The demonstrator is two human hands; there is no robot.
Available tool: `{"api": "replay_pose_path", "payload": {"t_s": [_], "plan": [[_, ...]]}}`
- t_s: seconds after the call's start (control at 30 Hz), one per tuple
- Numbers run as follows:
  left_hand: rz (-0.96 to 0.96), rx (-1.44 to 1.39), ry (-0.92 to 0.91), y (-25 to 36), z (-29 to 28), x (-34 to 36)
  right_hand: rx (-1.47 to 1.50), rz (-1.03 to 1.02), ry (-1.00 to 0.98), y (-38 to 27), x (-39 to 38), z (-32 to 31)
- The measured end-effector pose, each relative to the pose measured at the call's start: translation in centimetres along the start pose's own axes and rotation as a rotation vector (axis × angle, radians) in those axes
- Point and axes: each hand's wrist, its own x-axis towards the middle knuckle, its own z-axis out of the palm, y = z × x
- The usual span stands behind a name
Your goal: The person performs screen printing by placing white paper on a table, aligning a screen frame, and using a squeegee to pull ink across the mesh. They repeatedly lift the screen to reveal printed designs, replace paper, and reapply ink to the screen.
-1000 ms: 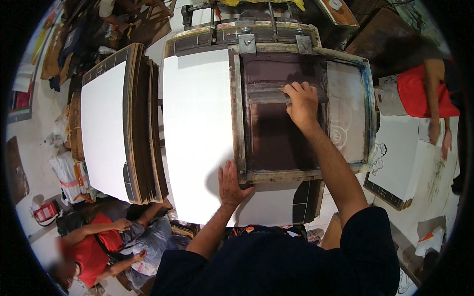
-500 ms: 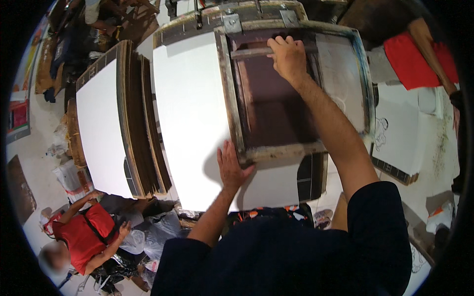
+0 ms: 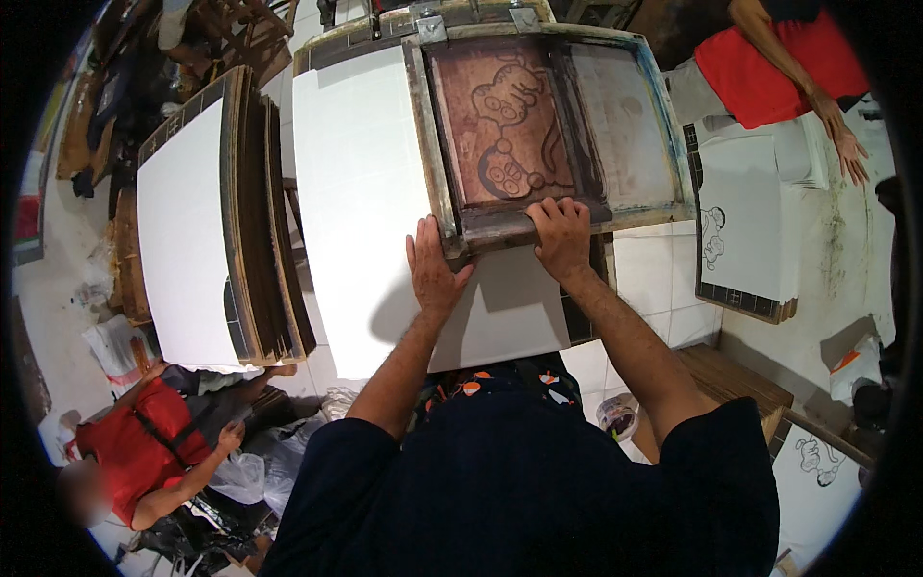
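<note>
My left hand (image 3: 437,262) lies with fingers outstretched at the near left corner of a framed printing screen (image 3: 419,115), over a white sheet (image 3: 351,183) on a board. My right hand (image 3: 562,236) grips a dark squeegee (image 3: 597,211) along the screen's near end, fingers curled over it. The screen's reddish-brown mesh (image 3: 473,142) shows a dark line drawing of cartoon figures; a paler panel (image 3: 625,135) lies to its right. Metal hinge clamps (image 3: 433,29) sit at the screen's back edge.
A tall stack of boards topped with white paper (image 3: 183,231) stands left. Printed sheets (image 3: 745,221) lie right, another (image 3: 812,490) lower right. A co-worker in red (image 3: 144,452) is at lower left amid plastic bags (image 3: 236,476); another person's hand (image 3: 846,149) shows upper right.
My right hand has pulled the squeegee from the screen's far part down to its near end, uncovering the drawing on the mesh. The person at upper right has reached an arm forward.
</note>
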Motion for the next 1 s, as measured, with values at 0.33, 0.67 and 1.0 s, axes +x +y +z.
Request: {"api": "replay_pose_path", "payload": {"t_s": [0.33,0.67,1.0], "plan": [[-0.172,-0.401,0.086,2.2,-0.3,0.8,0.12,-0.026,0.067,1.2,4.9,-3.2],[-0.299,-0.434,-0.005,3.0,-1.3,1.1,0.215,-0.062,-0.097,1.9,5.6,-3.9],[-0.282,-0.436,-0.032,3.4,-2.3,1.2,0.12,-0.209,0.156,10.8,30.8,2.4]]}}
